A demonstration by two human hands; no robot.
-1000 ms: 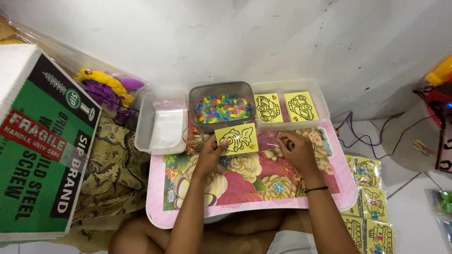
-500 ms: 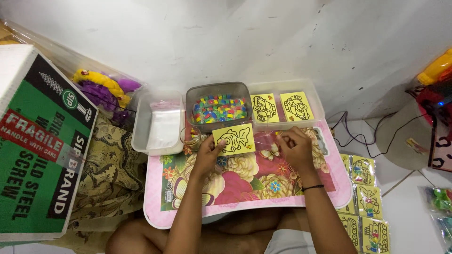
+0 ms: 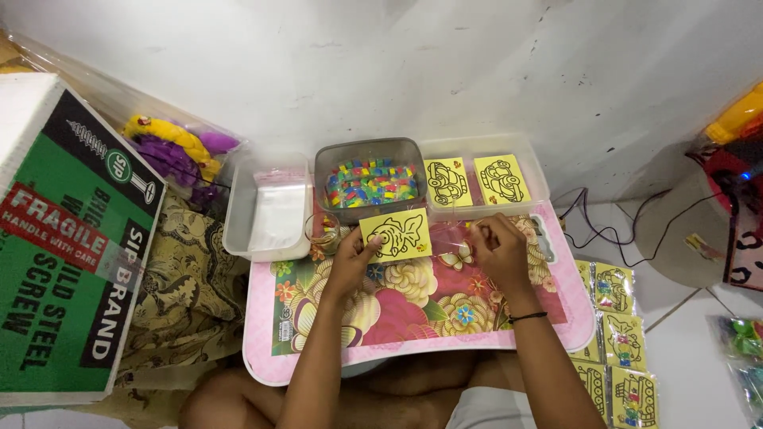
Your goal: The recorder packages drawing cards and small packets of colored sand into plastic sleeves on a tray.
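Observation:
A yellow card with a black fish outline (image 3: 396, 235) lies on a pink floral lap table (image 3: 413, 310). My left hand (image 3: 352, 258) holds the card by its lower left corner. My right hand (image 3: 494, 250) rests to the right of the card, fingers pinched around a clear plastic sleeve (image 3: 453, 237) that is hard to make out. Behind the card stands a grey tub of small coloured pieces (image 3: 370, 181).
A clear tray (image 3: 485, 179) at the back holds two yellow car-outline cards. An empty-looking white container (image 3: 266, 208) sits left of the tub. A green and black cardboard box (image 3: 67, 246) stands at far left. Packaged yellow cards (image 3: 616, 334) lie on the floor at right.
The fish card and both hands stay almost where they were; my right hand's fingers have shifted slightly at the card's right edge.

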